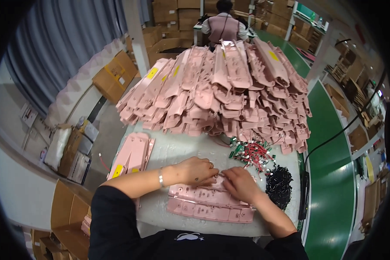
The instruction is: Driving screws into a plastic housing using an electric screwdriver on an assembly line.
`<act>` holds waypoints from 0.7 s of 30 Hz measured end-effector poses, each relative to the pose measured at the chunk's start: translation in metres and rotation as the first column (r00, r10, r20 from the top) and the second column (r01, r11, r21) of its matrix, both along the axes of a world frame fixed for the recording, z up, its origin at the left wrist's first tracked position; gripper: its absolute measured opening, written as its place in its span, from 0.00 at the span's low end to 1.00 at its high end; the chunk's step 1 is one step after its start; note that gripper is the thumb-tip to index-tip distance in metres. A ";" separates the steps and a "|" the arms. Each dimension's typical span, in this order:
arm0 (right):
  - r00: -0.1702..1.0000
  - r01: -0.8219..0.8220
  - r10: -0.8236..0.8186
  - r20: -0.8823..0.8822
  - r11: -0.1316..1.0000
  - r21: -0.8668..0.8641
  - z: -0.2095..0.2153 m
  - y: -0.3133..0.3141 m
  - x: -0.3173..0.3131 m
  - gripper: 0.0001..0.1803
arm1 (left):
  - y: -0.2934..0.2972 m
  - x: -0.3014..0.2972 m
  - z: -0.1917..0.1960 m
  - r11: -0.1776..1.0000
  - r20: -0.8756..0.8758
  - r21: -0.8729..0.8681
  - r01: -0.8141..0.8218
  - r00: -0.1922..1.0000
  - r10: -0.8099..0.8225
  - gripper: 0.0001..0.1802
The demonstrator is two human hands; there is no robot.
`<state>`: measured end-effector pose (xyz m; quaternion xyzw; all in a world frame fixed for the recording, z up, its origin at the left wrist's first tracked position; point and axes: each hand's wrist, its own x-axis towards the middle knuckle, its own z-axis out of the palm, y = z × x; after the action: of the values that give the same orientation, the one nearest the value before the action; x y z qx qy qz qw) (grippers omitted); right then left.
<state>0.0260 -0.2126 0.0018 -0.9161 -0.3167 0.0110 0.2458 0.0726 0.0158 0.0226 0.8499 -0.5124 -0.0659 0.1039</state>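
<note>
nearest, two long pink shells lie side by side on the white desk, close to its near edge and straight in front of the person. both hands rest on the farther shell: the left hand is curled, fingertips pressed down at the shell's upper edge, and the right hand lies across it just beside, fingers bent toward the same spot; whether they pinch some small part there cannot be told. it looks like fitting work at the shell's top rim, and it would go best with the left hand pinning the shell flat while the right does the fine placing, wrists low on the desk. just right of the hands sits a heap of small black parts, and beyond it a tangle of red wires with green boards, both within easy reach. to the left a short stack of pink shells lies at the desk's left edge. open desk is scant: a bare strip between the hands and the big pile of pink shells that fills the far half, so sideways sweeps risk knocking the black parts or the pile. a black cable runs off the right edge by the green floor. farther off a seated person faces cardboard boxes.
</note>
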 end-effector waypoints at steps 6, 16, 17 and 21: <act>0.995 0.102 -0.102 -0.003 0.993 0.061 0.004 -0.017 -0.007 0.19 | -0.016 0.071 0.146 0.652 0.172 -0.755 -0.073 0.937 0.303 0.08; 0.997 0.077 -0.079 0.013 0.990 0.119 0.018 -0.024 -0.022 0.22 | -0.052 0.243 0.207 0.630 0.063 -0.189 -0.754 0.630 0.774 0.22; 0.995 0.093 -0.095 0.011 0.989 0.117 0.019 -0.030 -0.025 0.22 | -0.057 0.244 0.205 0.601 0.076 -0.202 -0.773 0.599 0.797 0.22; 0.992 0.124 -0.126 0.004 0.982 0.146 0.020 -0.043 -0.027 0.22 | -0.066 0.252 0.211 0.636 0.201 -0.242 -0.733 0.604 0.772 0.18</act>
<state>-0.0014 -0.2554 0.0222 -0.9138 -0.2602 -0.0336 0.3101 0.3247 -0.0498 0.2339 0.9772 -0.1190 0.1421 0.1039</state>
